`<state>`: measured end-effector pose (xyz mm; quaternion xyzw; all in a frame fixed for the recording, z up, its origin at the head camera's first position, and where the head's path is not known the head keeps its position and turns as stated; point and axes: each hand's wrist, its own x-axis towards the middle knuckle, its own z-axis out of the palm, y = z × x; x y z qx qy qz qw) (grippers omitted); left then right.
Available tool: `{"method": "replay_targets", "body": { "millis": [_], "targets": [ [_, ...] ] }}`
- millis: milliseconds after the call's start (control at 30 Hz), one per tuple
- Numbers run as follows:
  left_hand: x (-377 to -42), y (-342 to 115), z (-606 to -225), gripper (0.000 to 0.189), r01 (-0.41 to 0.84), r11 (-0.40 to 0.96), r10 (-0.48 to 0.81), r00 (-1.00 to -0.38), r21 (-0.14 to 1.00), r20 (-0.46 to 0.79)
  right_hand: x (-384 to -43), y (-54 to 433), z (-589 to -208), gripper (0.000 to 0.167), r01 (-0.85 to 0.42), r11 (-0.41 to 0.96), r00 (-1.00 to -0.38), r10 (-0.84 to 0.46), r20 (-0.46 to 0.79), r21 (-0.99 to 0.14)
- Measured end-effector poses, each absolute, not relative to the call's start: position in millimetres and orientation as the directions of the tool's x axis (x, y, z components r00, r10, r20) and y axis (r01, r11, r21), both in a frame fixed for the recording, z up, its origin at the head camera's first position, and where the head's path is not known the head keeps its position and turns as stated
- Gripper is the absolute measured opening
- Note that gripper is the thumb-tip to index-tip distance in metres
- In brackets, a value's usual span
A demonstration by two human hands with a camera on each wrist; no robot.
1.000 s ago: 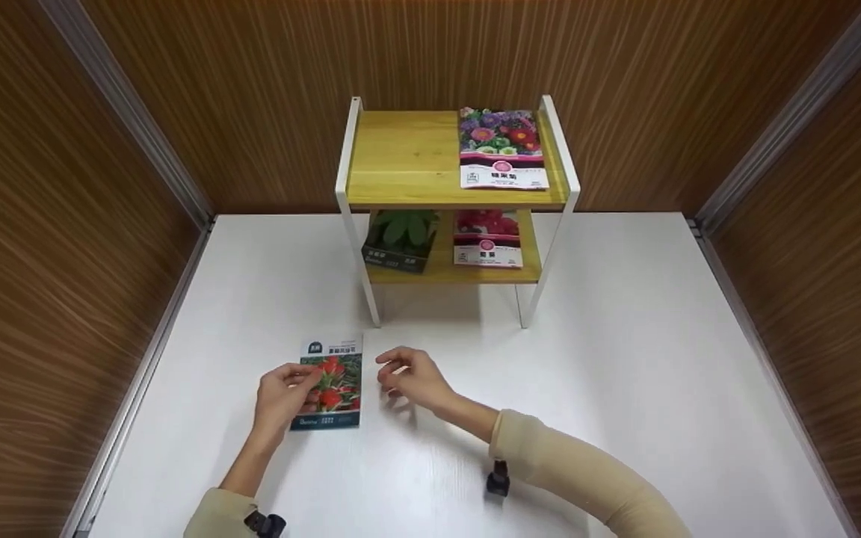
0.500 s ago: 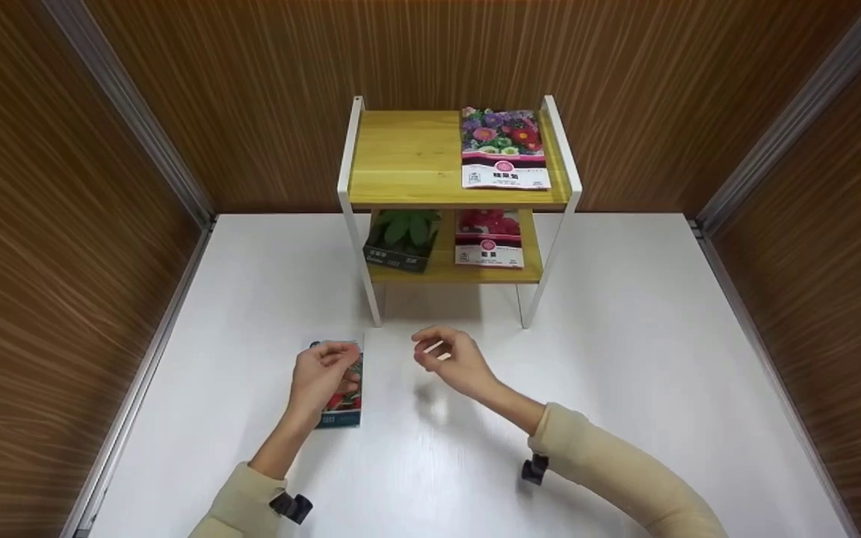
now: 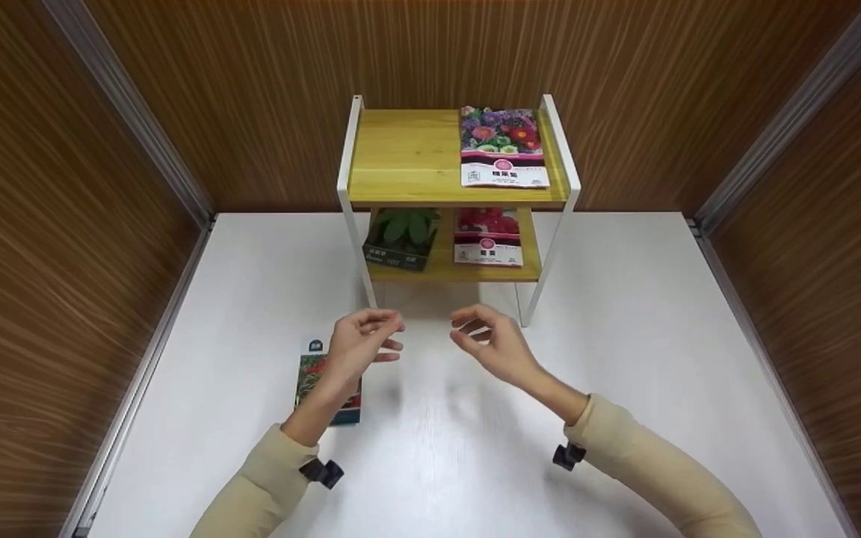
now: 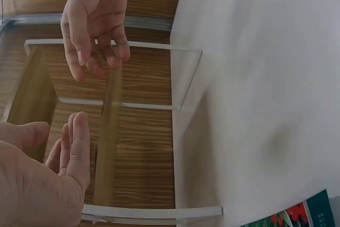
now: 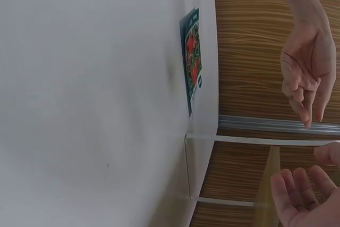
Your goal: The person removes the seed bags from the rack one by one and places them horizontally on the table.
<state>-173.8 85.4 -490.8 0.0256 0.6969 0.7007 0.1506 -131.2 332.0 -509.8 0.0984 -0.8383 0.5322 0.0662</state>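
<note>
My left hand (image 3: 359, 340) hovers over the white table in front of a small two-tier shelf (image 3: 400, 190), its fingers loosely bent around nothing. Facing it across a narrow gap, my right hand (image 3: 499, 347) is likewise relaxed and holds nothing. Under the left wrist lies a seed packet with red flowers (image 3: 307, 381), partly covered by that arm in the head view. The right wrist view shows this packet (image 5: 192, 62) flat on the table, away from both hands.
On the shelf's upper board, a packet with mixed daisies (image 3: 504, 149) lies at the right. The lower board bears a green-leaf packet (image 3: 402, 235) on the left and a pink-flower packet (image 3: 488, 239) on the right. Wood-grain walls (image 3: 625, 97) enclose the table.
My left hand has left the red-flower packet and moved right and toward the shelf. My right hand has also moved right and forward. The packet stays in place.
</note>
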Motion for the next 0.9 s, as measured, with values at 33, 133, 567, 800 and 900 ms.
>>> {"method": "replay_targets", "body": {
  "millis": [33, 133, 567, 800, 900],
  "targets": [
    [-176, 89, -488, 0.029, -0.172, 0.005, 0.256, -0.952, 0.985, -0.167, -131, 335, -507, 0.023, -0.249, 0.426, -0.968, -0.093, 0.231, -0.870],
    [-181, 98, -477, 0.027, -0.149, -0.035, 0.270, -0.953, 0.988, -0.134, -131, 344, -500, 0.022, -0.287, 0.464, -0.956, -0.090, 0.278, -0.838],
    [-207, 139, -433, 0.021, -0.097, -0.199, 0.284, -0.958, 0.975, -0.037, -138, 365, -458, 0.023, -0.420, 0.586, -0.875, -0.058, 0.481, -0.693],
    [-218, 157, -411, 0.022, -0.133, -0.254, 0.292, -0.955, 0.958, -0.056, -144, 376, -433, 0.024, -0.450, 0.629, -0.835, -0.043, 0.549, -0.634],
    [-220, 163, -403, 0.023, -0.142, -0.255, 0.297, -0.953, 0.956, -0.063, -146, 379, -424, 0.025, -0.452, 0.661, -0.820, -0.044, 0.571, -0.599]
  ]
}}
